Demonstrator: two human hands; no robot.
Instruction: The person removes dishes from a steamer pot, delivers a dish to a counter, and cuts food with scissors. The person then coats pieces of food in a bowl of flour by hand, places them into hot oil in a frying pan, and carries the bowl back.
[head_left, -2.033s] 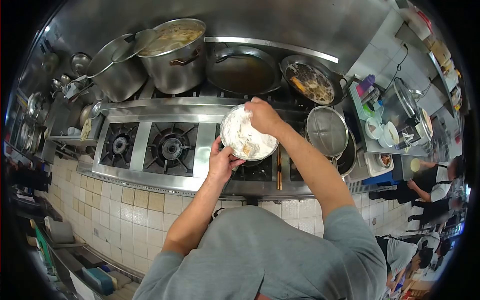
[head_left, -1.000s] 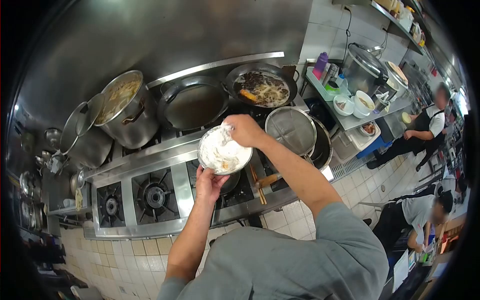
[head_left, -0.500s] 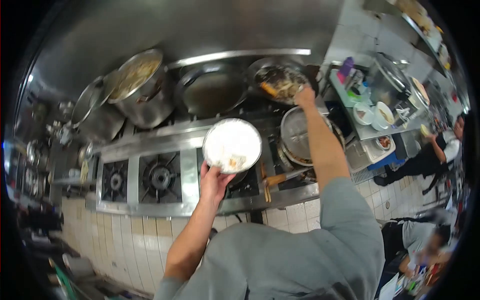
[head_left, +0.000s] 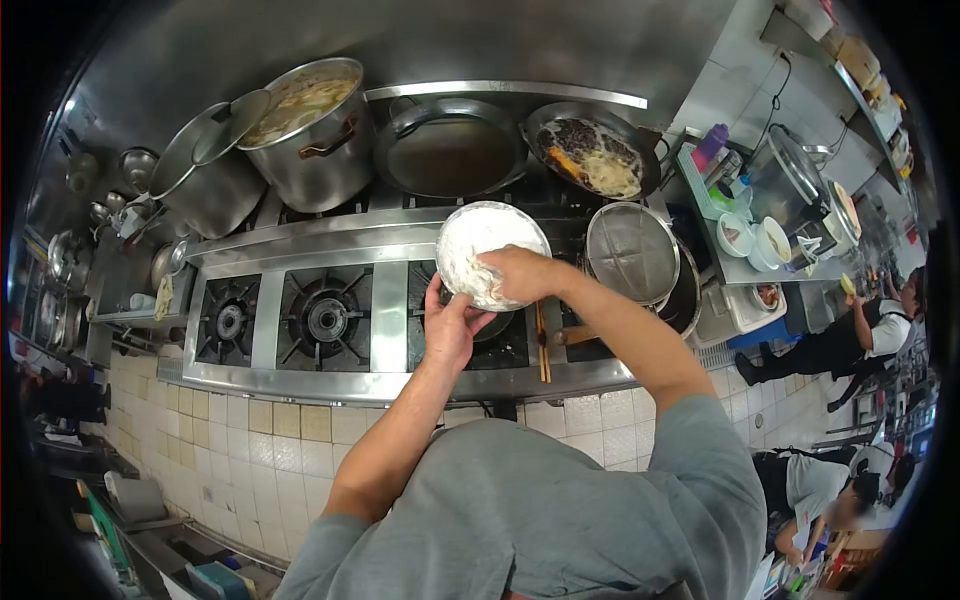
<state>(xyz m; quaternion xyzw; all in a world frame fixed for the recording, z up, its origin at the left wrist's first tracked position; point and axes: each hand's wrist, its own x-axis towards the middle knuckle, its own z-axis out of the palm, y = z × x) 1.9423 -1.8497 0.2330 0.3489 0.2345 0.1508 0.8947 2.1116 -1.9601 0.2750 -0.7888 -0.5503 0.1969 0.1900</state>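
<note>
My left hand (head_left: 455, 325) grips the near rim of a round metal bowl (head_left: 447, 222) and holds it over the stove. White flour-like powder (head_left: 487, 228) fills the bowl. My right hand (head_left: 520, 276) reaches into its right side, fingers curled down in the powder. What those fingers close on is hidden by the hand and the powder. Beyond the bowl, to the right, a wok (head_left: 545, 117) holds bubbling dark oil with pale and orange food (head_left: 612, 178) frying in it.
A second wok (head_left: 450, 150) with dark liquid sits left of the frying one. Large stockpots (head_left: 312, 170) stand at the back left. A round mesh strainer (head_left: 632, 253) and wooden chopsticks (head_left: 543, 345) lie at right. Other people (head_left: 865, 325) stand at far right.
My right hand has come back from the frying wok and into the bowl. The powder looks more disturbed. The view has shifted slightly.
</note>
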